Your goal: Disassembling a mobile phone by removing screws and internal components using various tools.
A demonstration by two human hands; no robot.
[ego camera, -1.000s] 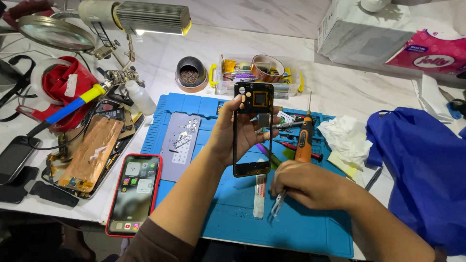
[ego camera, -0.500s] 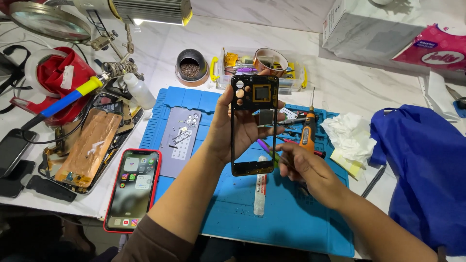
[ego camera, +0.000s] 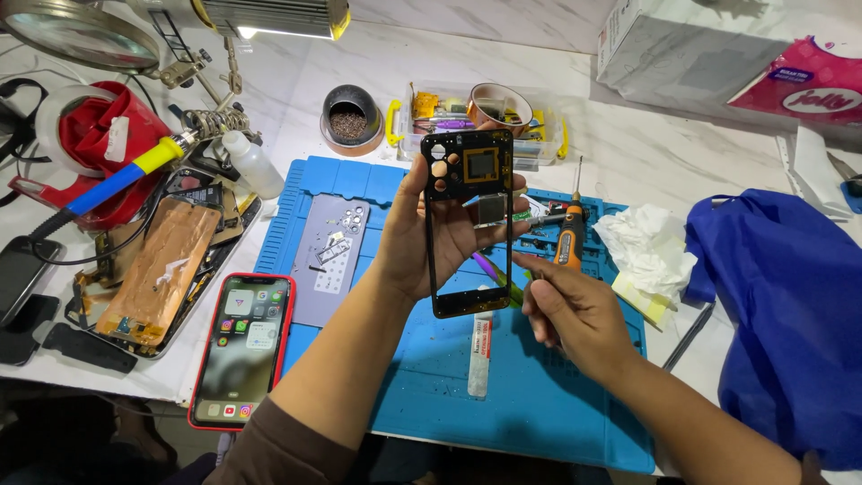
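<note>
Two hands are at work over the blue mat (ego camera: 539, 404). Left of the mat lies a red-cased phone (ego camera: 241, 348). Above the mat, our left hand (ego camera: 429, 235) grips the black phone frame (ego camera: 470, 224) upright by its edges; a slip could drop it. Our right hand (ego camera: 570, 310) is curled, its contents hidden from us.

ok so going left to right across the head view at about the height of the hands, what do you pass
Copper-coloured phone panel → red-cased smartphone with lit screen → grey phone back cover → left hand holding black phone frame → right hand → crumpled white tissue → blue fabric bag.
</note>
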